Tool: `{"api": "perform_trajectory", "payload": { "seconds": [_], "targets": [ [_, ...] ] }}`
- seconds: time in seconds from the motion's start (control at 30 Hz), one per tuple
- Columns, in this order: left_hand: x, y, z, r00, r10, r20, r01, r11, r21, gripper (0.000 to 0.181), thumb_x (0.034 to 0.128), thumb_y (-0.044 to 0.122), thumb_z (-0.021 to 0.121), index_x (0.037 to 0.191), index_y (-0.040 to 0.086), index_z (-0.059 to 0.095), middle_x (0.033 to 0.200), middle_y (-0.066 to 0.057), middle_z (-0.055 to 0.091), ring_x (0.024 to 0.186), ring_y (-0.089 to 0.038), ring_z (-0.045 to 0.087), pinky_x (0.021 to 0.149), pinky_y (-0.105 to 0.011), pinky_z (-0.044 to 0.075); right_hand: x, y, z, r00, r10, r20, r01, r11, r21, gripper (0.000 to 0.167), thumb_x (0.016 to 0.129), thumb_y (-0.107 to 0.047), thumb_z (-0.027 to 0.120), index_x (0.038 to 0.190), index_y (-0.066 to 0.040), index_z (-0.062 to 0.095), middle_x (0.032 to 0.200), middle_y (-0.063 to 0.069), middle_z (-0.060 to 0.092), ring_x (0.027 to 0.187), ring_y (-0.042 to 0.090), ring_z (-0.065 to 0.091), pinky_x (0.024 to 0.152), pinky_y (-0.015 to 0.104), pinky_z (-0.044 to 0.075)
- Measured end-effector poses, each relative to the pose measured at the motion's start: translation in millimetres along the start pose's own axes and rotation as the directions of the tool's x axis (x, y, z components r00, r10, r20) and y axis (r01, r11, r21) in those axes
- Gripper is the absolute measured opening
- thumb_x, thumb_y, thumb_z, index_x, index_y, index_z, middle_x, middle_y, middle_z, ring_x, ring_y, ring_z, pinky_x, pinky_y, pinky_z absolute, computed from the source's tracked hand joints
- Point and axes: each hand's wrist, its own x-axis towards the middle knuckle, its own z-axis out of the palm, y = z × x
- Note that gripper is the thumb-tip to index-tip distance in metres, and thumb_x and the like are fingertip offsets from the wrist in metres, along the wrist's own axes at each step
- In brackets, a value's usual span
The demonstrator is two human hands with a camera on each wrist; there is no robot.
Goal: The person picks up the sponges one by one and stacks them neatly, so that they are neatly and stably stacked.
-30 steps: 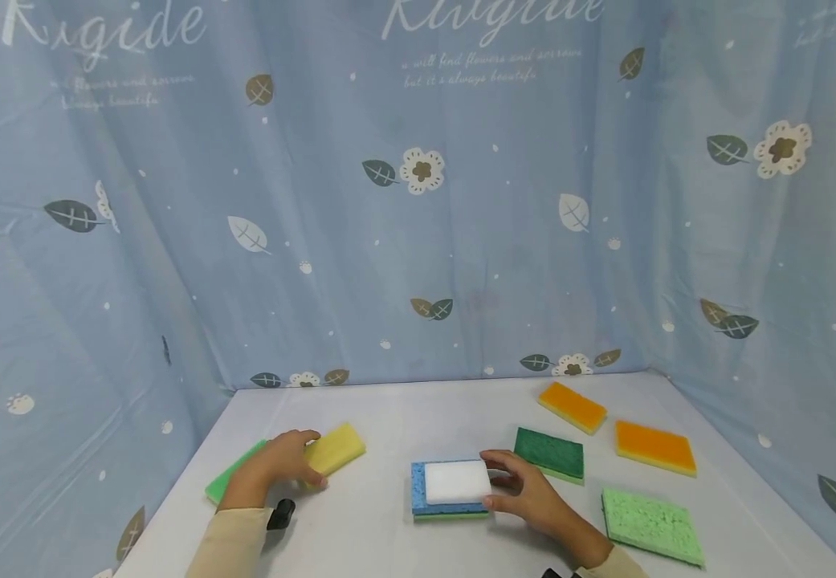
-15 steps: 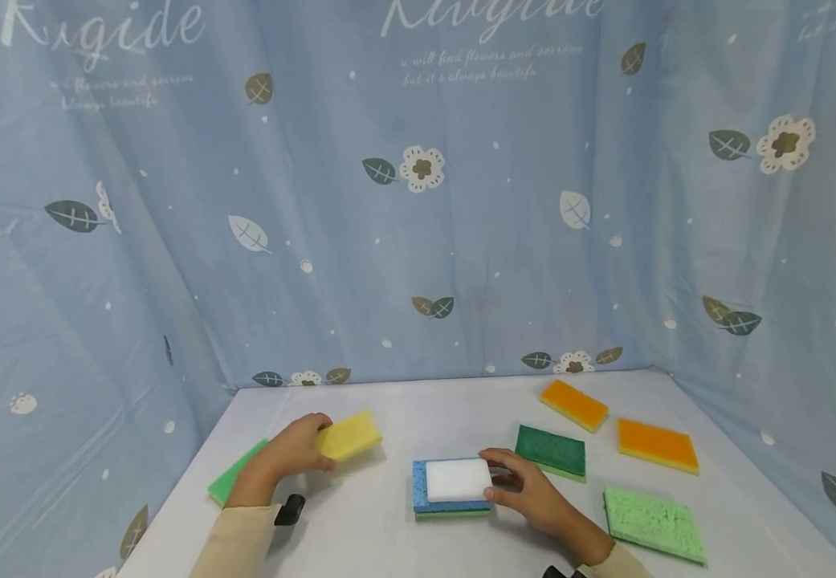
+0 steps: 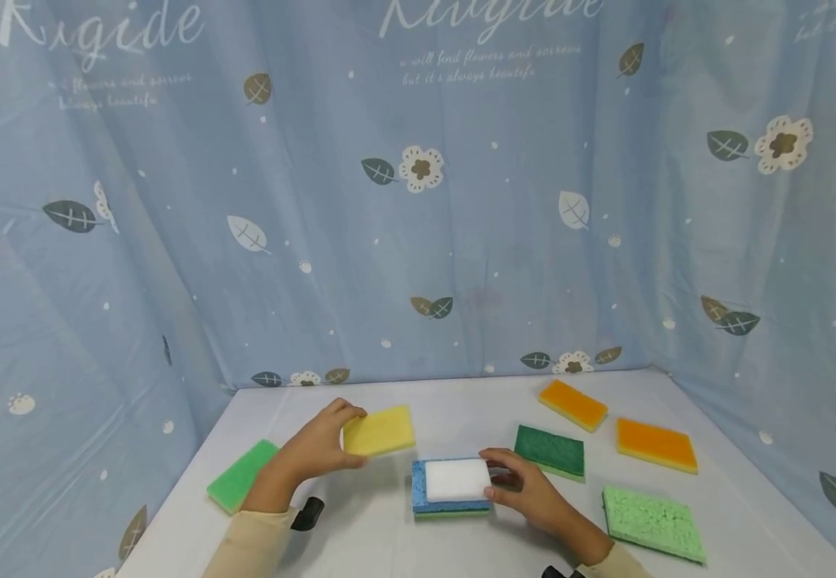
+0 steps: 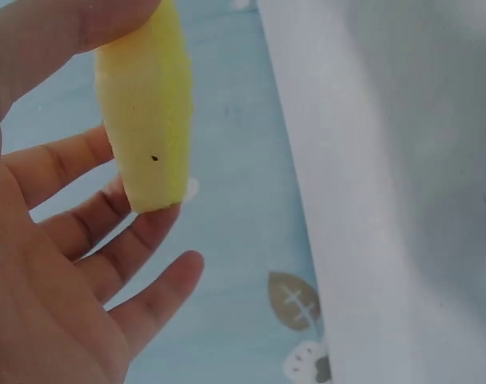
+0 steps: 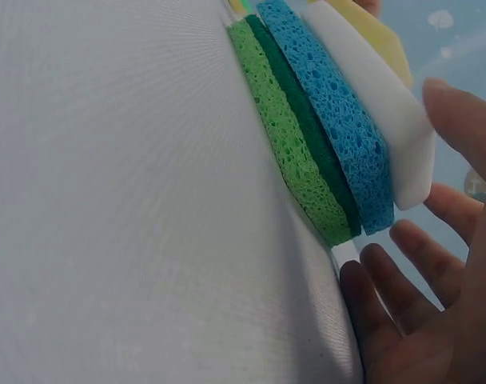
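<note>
Between the stack (image 3: 455,484) and the curtain (image 3: 435,249), I see free table (image 3: 461,411) for passage. The raised yellow sponge (image 3: 380,430) and left hand (image 3: 322,443) obstruct the stack's rear-left approach; its front-left side is accessible. The right hand (image 3: 532,498) blocks the right side, and the dark green sponge (image 3: 551,451) lies just behind that hand, narrowing the route.

Over the last second the left hand (image 3: 316,443) has carried the yellow sponge (image 3: 380,430) rightward and up off the table (image 3: 360,534), so that it now hangs in the air near the white sponge (image 3: 457,480), while the bright green sponge (image 3: 244,475) shows more of its top face.
</note>
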Motion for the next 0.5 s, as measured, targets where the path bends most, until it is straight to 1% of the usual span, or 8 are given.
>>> {"api": "perform_trajectory", "payload": {
  "seconds": [0.17, 0.3, 0.5],
  "targets": [
    [1.6, 3.7, 0.6, 1.0, 0.022, 0.008, -0.022, 1.0, 0.008, 0.066, 0.0676, 0.029, 0.088, 0.125, 0.013, 0.06, 0.114, 0.006, 0.048, 0.099, -0.016, 0.05, 0.084, -0.041, 0.048, -0.6, -3, 0, 1.0, 0.004, -0.01, -0.004, 1.0, -0.006, 0.053, 0.093, -0.014, 0.068, 0.138, 0.003, 0.048, 0.14, 0.021, 0.047, 0.121, 0.032, 0.05, 0.099, 0.043, 0.044],
    [0.1, 6.8, 1.6, 0.999, 0.023, 0.035, -0.022, 1.0, -0.005, 0.068, 0.0689, 0.033, 0.087, 0.128, 0.016, 0.059, 0.114, 0.006, 0.048, 0.1, -0.017, 0.051, 0.084, -0.042, 0.048, -1.4, -1, 1, 1.0, 0.015, -0.015, -0.015, 1.0, -0.007, 0.053, 0.092, -0.015, 0.069, 0.139, 0.001, 0.048, 0.139, 0.018, 0.049, 0.121, 0.03, 0.051, 0.099, 0.041, 0.045],
    [0.0, 15.3, 5.9, 0.999, 0.029, 0.041, -0.029, 1.0, 0.004, 0.068, 0.0725, 0.043, 0.084, 0.131, 0.019, 0.058, 0.113, 0.009, 0.048, 0.097, -0.013, 0.051, 0.082, -0.039, 0.048, -2.9, -1, 1, 1.0, 0.017, -0.016, -0.017, 1.0, 0.0, 0.054, 0.091, -0.015, 0.07, 0.139, -0.001, 0.049, 0.139, 0.017, 0.049, 0.121, 0.03, 0.051, 0.098, 0.041, 0.045]
  ]
}}
